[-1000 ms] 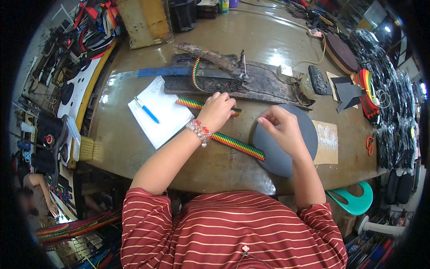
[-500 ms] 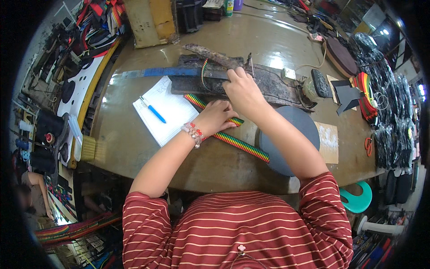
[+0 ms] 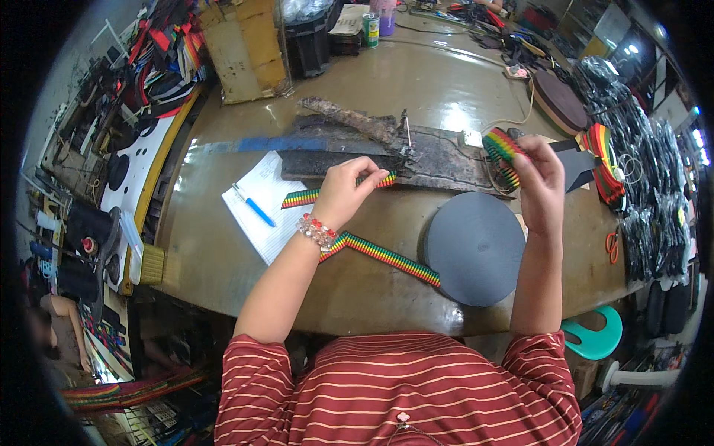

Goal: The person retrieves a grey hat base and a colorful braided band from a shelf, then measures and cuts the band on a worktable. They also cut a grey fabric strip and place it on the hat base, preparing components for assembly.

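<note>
My left hand [image 3: 343,195] pinches a green, yellow and red ribbed strap [image 3: 299,198] in front of the dark scorched slab [image 3: 446,162]. One end of that strap pokes out past the fingertips. A length of the same strap [image 3: 393,260] zigzags over the table from below my left wrist to the grey roll [image 3: 476,249]. Over at the right, my right hand [image 3: 541,178] is closed on a curled striped strap [image 3: 500,141], well apart from my left hand. An upright thin metal piece [image 3: 406,128] stands on the slab between my hands.
A lined notebook [image 3: 256,178] with a blue pen [image 3: 260,212] lies left of my left hand. Behind the slab's left side runs a blue-marked bar [image 3: 275,143]. Orange-handled scissors [image 3: 612,245] and black plastic-wrapped bundles [image 3: 643,171] are far right. Dark tubs [image 3: 309,44] stand behind.
My right hand has moved from the upright metal piece out to the right, where it holds curled strap. My left hand has raised its strap toward the slab, and the strap on the table has bent.
</note>
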Tool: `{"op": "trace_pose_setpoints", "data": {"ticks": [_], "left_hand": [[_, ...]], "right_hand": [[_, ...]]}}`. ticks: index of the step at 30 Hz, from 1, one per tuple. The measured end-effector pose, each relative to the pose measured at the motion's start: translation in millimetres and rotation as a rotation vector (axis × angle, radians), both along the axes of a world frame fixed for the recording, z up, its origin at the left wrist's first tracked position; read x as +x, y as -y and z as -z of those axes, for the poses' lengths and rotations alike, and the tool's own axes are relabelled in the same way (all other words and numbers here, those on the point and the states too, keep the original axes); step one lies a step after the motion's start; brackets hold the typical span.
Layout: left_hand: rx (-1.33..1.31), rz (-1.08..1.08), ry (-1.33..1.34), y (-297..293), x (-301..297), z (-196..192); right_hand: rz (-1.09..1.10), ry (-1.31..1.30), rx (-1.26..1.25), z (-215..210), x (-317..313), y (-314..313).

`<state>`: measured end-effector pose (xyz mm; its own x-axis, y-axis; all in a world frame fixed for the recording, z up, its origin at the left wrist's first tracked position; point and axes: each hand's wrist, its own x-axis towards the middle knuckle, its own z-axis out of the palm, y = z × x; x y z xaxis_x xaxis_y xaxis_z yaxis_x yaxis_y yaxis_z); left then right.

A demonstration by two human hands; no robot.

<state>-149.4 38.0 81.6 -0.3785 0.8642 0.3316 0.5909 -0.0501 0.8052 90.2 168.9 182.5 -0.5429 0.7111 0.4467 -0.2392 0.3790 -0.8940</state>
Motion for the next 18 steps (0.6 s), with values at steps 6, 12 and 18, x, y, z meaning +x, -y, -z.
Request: {"op": "trace_pose_setpoints", "data": {"ticks": [6,12,18], "left_hand": [[0.111,-0.057,0.088,-29,2,-1],[0.027,-0.11,0.146,-69,-21,-2],[-0.023,-0.104,0.086,-99,-26,4]], "right_hand": [[-0.242,-0.489,-0.408,10,16,-12],[-0.313,-0.485,-0.334,11,13,-30],[-0.335,-0.525,-0.544,12,6,-29]]}}
